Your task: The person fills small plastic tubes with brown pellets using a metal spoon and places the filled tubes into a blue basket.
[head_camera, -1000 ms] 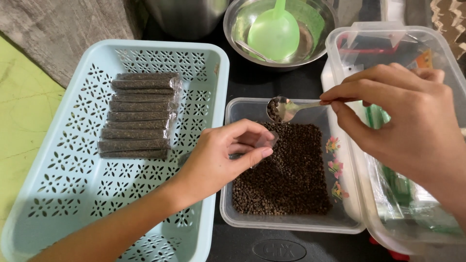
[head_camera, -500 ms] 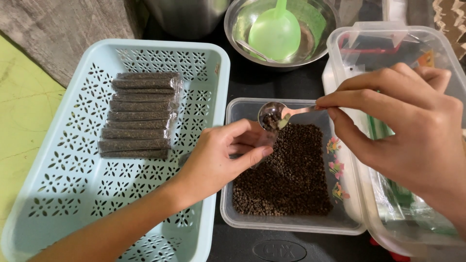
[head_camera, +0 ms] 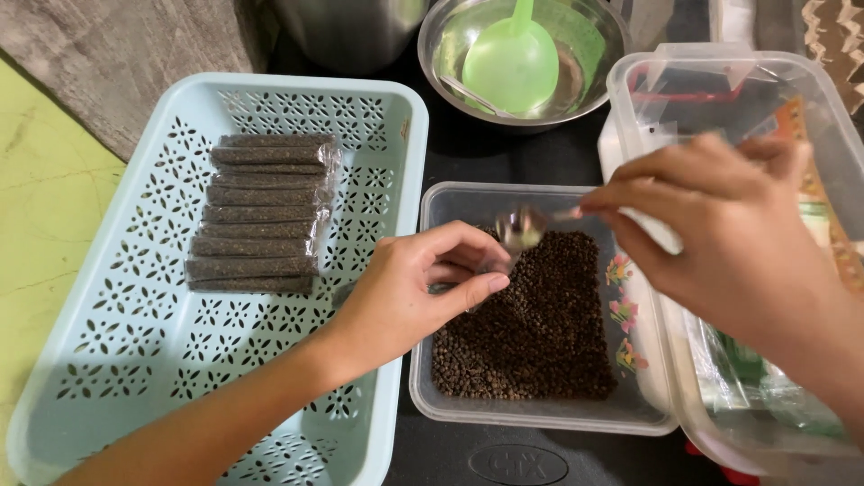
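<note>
Hovering over the clear tub [head_camera: 450, 405] of dark peppercorns [head_camera: 540, 333], both hands are seen meeting near its upper left corner.

Left hand [head_camera: 405, 297]: reaching in from the lower left, fingers curled, thumb and forefinger pinched together on something small and clear, apparently the mouth of a narrow plastic sleeve; the sleeve itself is too hidden to be confirmed.

Right hand [head_camera: 729, 234]: coming in from the right, fingertips pressed together on the handle of a small metal spoon [head_camera: 524, 229]. The spoon's long axis is laid roughly level, left to right, with the bowl pointing left toward the left hand. The bowl is held just above and just beside the left fingertips, near touching. Whether the bowl is loaded cannot be told.

The peppercorns lie directly below both hands; the left hand is the nearer to the spoon bowl.

Around: a pale blue perforated basket [head_camera: 117, 360] on the left, with a row of filled packets [head_camera: 261, 211] stacked in it, long axes left to right. A steel bowl [head_camera: 441, 54] with a green scoop [head_camera: 509, 63] is noted above. A larger clear container [head_camera: 630, 99] of packaging stands at the right, partly under the right hand.
</note>
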